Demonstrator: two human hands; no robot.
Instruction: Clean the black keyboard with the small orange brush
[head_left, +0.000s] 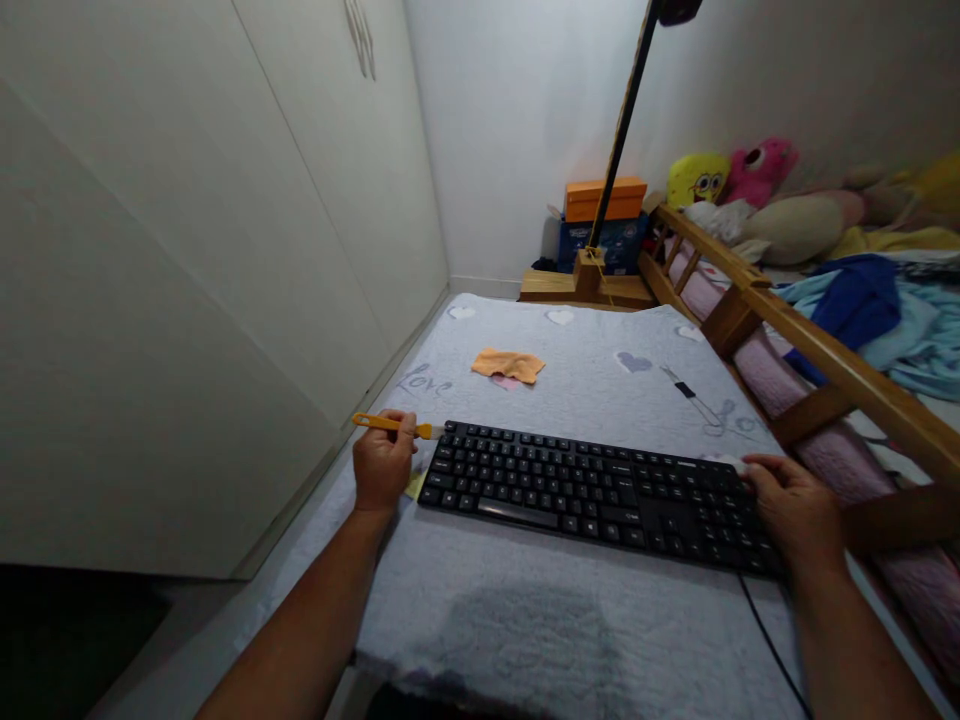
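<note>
A black keyboard (540, 482) lies on the cloth-covered table, slightly askew. My left hand (384, 462) is closed around the yellow handle of a small brush (365, 420), whose pale bristles touch the keyboard's upper left corner. Under that hand, a bit of something yellow (414, 485) shows beside the keyboard's left edge. At the other end, my right hand (799, 510) grips the keyboard's right edge; the fingers beneath it are hidden. Beyond the keyboard lie an orange cloth (507, 365) and a wire keycap puller (684, 390) with a black middle piece.
White wardrobe doors (225, 250) rise close on the left. Along the right runs a wooden bed rail (832, 330), with plush toys and clothes behind it. A black pole (622, 120) on a wooden base stands at the back, before stacked boxes (606, 200). The keyboard cable (769, 635) trails toward me.
</note>
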